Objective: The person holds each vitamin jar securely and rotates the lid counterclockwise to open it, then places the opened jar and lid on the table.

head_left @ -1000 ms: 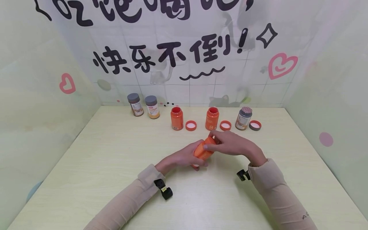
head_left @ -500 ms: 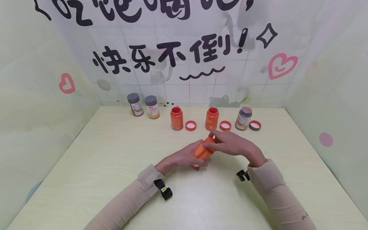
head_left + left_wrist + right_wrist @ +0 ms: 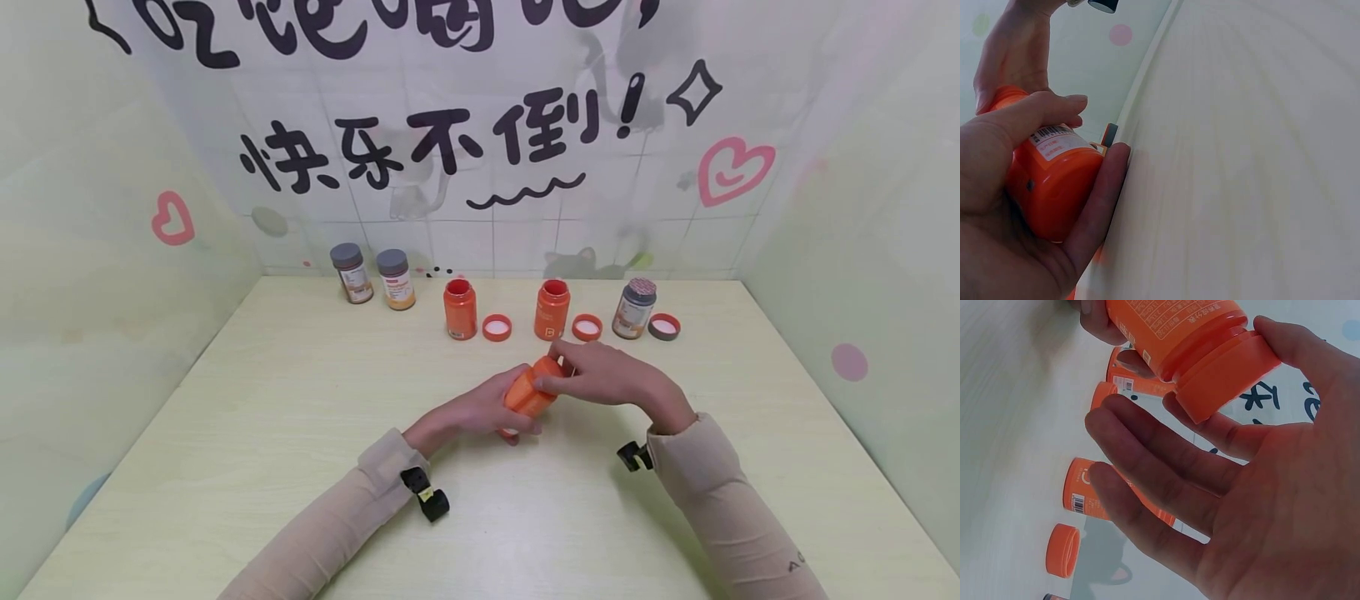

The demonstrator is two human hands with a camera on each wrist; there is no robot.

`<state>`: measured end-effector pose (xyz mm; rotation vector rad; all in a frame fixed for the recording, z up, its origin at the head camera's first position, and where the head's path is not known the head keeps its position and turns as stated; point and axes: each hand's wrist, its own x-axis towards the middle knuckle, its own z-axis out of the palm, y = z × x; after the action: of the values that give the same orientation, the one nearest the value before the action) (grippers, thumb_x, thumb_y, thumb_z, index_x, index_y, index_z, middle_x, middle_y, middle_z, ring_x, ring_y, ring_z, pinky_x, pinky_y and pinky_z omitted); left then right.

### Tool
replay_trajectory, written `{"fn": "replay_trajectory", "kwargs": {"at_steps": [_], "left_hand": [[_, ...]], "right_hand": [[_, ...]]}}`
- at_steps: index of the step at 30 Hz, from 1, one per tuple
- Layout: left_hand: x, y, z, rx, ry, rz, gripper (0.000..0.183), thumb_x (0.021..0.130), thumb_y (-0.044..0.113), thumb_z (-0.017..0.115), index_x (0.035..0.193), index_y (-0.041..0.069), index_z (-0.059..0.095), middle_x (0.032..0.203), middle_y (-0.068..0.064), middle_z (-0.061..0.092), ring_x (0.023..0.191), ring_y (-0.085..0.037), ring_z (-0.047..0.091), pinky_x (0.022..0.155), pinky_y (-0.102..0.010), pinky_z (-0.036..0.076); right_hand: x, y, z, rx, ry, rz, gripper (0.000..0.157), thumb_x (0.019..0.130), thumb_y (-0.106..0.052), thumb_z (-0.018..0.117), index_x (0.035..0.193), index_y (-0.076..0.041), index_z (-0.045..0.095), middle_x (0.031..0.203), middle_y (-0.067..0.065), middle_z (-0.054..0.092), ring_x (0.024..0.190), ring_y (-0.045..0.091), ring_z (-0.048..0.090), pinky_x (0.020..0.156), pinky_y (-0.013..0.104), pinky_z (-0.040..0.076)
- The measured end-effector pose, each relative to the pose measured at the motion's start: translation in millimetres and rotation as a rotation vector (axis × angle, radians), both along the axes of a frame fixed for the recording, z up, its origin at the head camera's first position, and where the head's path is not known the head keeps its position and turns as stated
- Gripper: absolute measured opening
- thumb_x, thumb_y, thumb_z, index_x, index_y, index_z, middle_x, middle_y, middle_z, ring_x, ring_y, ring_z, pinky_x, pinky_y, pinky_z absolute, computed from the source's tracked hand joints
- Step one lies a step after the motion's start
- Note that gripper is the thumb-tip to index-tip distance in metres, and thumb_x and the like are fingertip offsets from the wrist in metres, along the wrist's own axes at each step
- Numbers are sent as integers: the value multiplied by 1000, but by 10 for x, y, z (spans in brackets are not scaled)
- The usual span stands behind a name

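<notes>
here, both hands [image 3: 489, 407] grip an orange bottle [image 3: 528, 395].

快乐不倒! in black on the back wall [image 3: 442, 204], 吃饱喝 above, that line cropped, 营养成分表 on the held orange bottle [image 3: 1179, 331], a small A on the right sleeve [image 3: 731, 508], jar labels [image 3: 399, 288] illegible

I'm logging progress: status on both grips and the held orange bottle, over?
Left grip round the orange bottle, held tilted. Right grip pinching its cap. Cap on; nothing seen blocking it.
</notes>
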<state>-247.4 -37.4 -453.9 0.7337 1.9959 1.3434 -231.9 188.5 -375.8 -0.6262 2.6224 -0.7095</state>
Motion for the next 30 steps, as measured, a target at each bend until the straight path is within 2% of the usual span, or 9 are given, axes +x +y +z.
{"fn": "replay_trajectory", "kwargs": {"at_steps": [4,10,15,24,30], "left_hand": [[-2,2,-3,3,0,-5,47,90,15,77,127,18,49,119,-5,59,109,-22,60,73,-33,63],[-3,4,2,4,5,-8,50,90,15,77,130,20,48,121,-5,59,111,-23,59,74,-33,63],[4,5,3,-2,6,-4,55,90,16,77,135,22,48,124,-4,57,114,-22,57,74,-33,63],[15,7,12,-6,-4,7,56,89,16,78,135,22,48,124,-4,58,115,-22,57,76,-34,63],[9,5,2,-6,-6,11,54,89,17,78,134,22,48,123,-4,58,113,-22,58,76,-35,63]], "right_hand": [[8,-2,6,-21,-1,11,38,97,-53,62,113,-19,57,88,-1,62,81,17,60,72,32,51],[12,-7,-10,-59,16,15,42,97,-59,60,108,-19,58,85,1,60,78,17,58,71,33,48],[6,-17,-29,-74,-2,12,41,100,-59,55,113,-21,58,93,-1,64,87,17,61,78,33,51],[18,2,4,-1,41,-27,45,95,-60,62,116,-20,60,89,-2,65,82,17,62,72,32,52],[7,20,14,36,49,-26,44,93,-60,65,107,-19,61,79,1,58,74,16,58,66,31,46]]}}
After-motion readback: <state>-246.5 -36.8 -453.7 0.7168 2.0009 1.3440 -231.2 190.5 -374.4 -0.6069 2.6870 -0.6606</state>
